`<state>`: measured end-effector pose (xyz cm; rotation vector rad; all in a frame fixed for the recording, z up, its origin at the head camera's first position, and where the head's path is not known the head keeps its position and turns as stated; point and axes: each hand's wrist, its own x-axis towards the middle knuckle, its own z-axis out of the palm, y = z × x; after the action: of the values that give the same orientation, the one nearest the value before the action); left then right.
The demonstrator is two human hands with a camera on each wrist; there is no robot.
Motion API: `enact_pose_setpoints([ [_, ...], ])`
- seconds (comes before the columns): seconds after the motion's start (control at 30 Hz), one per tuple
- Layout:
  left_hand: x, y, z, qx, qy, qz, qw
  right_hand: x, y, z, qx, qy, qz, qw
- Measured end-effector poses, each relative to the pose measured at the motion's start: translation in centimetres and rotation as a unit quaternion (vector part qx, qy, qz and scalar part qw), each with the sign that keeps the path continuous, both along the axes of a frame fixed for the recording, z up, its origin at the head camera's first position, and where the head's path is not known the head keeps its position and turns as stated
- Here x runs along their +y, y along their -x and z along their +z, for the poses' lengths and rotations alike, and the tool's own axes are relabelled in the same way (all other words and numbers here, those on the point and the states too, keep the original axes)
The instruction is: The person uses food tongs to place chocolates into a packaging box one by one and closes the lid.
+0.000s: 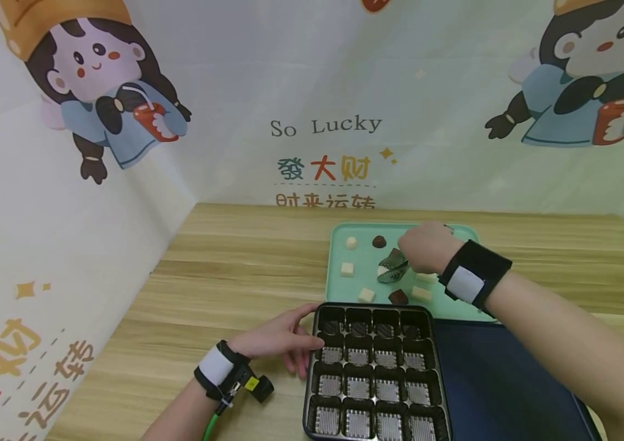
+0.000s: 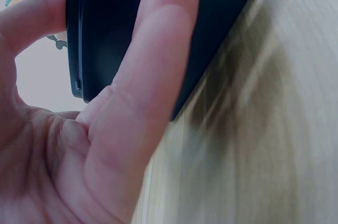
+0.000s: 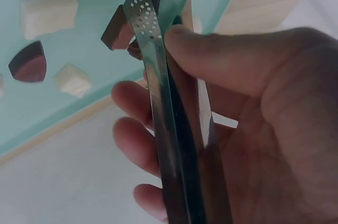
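Note:
My right hand (image 1: 430, 247) holds metal tongs (image 3: 166, 92) with perforated heads. Over the mint-green tray (image 1: 336, 288), the heads hover near a brown chocolate (image 3: 119, 28) and a white one; whether they grip a piece is unclear. Several white chocolates (image 1: 367, 295) and dark chocolates (image 1: 379, 242) lie scattered on the tray. At the left side of a box holding a black compartment tray (image 1: 343, 379), my left hand (image 1: 281, 337) grips the edge, thumb on the rim and fingers along the side. The left wrist view shows the box's dark outer wall (image 2: 113, 28).
A dark blue flat lid or tray (image 1: 488, 380) lies right of the compartment box, under my right forearm. All of it stands on a wood-grain table (image 1: 223, 263). A printed cloth (image 1: 223, 92) hangs behind and to the left.

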<state>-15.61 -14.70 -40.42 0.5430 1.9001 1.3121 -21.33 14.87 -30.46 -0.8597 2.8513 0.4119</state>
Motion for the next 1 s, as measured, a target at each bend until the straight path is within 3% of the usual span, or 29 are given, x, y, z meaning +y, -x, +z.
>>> enact_pose_setpoints([
  [0.27,-0.1,0.0,-0.2,0.000,0.004,0.005,1.0000,1.6,-0.6,-0.4,0.017,0.057,0.042,0.997],
  [0.5,-0.2,0.7,-0.4,-0.018,-0.001,0.016,0.9997,1.7,-3.1,1.7,0.019,0.097,0.060,0.993],
  [0.8,-0.2,1.2,-0.5,-0.032,-0.016,0.006,0.9993,-1.7,-7.3,3.3,0.030,0.087,0.170,0.981],
  [1.0,-0.1,1.3,-0.4,-0.036,-0.016,-0.001,0.9992,-4.9,-9.0,3.3,0.012,0.051,0.185,0.981],
])
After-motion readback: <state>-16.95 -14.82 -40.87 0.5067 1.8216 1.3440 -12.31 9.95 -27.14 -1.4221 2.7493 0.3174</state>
